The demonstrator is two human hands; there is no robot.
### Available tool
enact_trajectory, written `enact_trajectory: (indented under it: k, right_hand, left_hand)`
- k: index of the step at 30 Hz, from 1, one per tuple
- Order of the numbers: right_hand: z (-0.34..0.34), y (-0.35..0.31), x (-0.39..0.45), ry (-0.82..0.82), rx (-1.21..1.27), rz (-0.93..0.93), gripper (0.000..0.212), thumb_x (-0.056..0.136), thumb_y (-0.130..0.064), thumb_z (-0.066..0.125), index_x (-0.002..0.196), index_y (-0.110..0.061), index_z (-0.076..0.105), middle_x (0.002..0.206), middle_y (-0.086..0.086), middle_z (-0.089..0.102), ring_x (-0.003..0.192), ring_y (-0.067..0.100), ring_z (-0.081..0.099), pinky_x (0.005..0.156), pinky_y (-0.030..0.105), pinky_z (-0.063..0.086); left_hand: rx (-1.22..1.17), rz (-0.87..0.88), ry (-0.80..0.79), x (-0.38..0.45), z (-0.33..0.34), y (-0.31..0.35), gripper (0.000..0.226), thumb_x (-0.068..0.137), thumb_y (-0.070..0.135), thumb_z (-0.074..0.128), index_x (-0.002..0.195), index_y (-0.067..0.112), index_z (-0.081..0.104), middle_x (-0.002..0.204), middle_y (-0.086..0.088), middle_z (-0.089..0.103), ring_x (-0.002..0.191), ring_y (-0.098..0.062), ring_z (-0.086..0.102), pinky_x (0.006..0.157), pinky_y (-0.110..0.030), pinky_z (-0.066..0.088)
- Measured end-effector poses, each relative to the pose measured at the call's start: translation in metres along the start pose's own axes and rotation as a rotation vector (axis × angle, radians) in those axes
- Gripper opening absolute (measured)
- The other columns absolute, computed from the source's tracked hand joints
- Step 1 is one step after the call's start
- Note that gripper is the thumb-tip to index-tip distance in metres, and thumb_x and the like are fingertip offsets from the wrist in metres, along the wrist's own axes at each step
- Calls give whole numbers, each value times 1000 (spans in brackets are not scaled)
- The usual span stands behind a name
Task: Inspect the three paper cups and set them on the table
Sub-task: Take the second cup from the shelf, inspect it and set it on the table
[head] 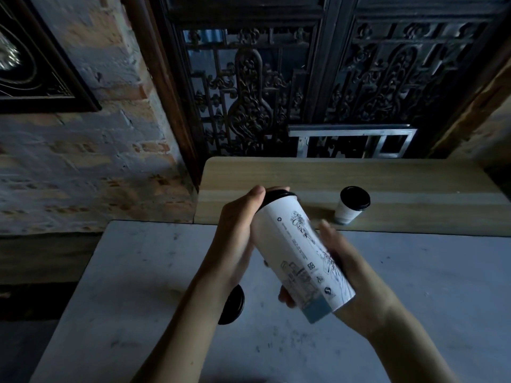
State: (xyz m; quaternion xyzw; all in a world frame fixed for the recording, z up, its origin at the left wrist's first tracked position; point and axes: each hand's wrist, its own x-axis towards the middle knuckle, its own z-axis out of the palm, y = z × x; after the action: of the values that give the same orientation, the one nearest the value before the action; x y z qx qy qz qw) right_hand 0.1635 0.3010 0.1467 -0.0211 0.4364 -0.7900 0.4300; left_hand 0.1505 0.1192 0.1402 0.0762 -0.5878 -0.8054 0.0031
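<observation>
above the grey desk the tall cup lay tilted between both hands, lid at eleven o'clock, base at five. the left hand curled round its lid end; the right hand cradled the base, fingers wrapped underneath. a second cup stood upright at two o'clock.

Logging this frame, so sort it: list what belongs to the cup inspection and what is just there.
Job:
tall printed cup, held tilted in left hand and right hand
small lidded cup on wooden table
black lid under the left forearm

Idle:
grey table
carved screen
</observation>
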Motion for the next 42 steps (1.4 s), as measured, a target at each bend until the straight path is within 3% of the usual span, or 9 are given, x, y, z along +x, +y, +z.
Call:
enact_trajectory:
  k: [4,8,10,17,21,28,35,38,42]
  right_hand:
    - [-17,-5,1,377,-355,-396,50,84,-34,77,130,-16,67,132,12,71,125,36,66,101,59,53]
    - [-19,-16,0,127,-854,-577,87,77,-23,83,152,-29,39,154,-16,51,145,9,46,115,30,44]
    - [-17,-17,7,127,-929,-647,97,72,-18,87,152,-27,33,158,-10,45,146,7,44,111,21,43]
    - [0,-27,37,275,-302,-774,55,81,-21,75,117,13,51,100,20,65,95,34,65,78,45,54]
    - [11,-28,43,314,-113,-758,17,93,-11,63,103,1,57,85,15,62,82,31,63,71,44,53]
    - [10,-39,38,235,-118,-689,74,77,-34,87,121,14,51,101,18,66,96,31,67,84,46,56]
    - [12,-45,34,273,-126,-691,30,91,-17,66,113,2,59,95,19,65,90,32,67,79,44,57]
    - [14,-44,35,303,-123,-720,37,93,-21,66,115,6,55,97,22,59,90,35,62,76,44,55]
    - [12,-45,31,280,-120,-705,50,87,-26,70,121,7,53,103,23,60,96,35,65,81,44,57]
  left_hand:
    - [-289,-222,135,2,-2,-4,45,103,43,44,92,15,78,85,-5,79,86,-22,72,74,-36,55]
    - [-519,-450,118,0,1,-15,41,98,42,51,111,12,75,107,-16,78,95,-31,73,72,-45,62]
    - [-553,-503,68,-1,8,-19,45,96,37,54,127,7,69,116,-18,74,106,-34,68,74,-45,61]
    - [-501,-287,8,-12,23,-24,55,103,51,39,132,13,65,130,-20,70,112,-28,68,99,-52,43]
    - [-418,-72,54,-14,31,-31,57,96,50,45,143,18,51,137,-19,65,118,-30,64,94,-53,46]
    - [-505,-342,-35,-15,26,-19,67,100,62,33,120,9,70,109,-20,76,93,-34,69,69,-39,63]
    - [-368,-208,-64,-20,26,-19,75,89,67,56,137,9,58,131,-21,68,111,-34,69,84,-45,62]
    - [-266,-42,12,-22,31,-24,85,71,56,82,140,18,48,133,-12,65,112,-26,72,80,-45,62]
    - [-357,-238,-63,-26,30,-15,72,85,61,67,132,7,58,120,-26,70,96,-34,72,70,-36,63]
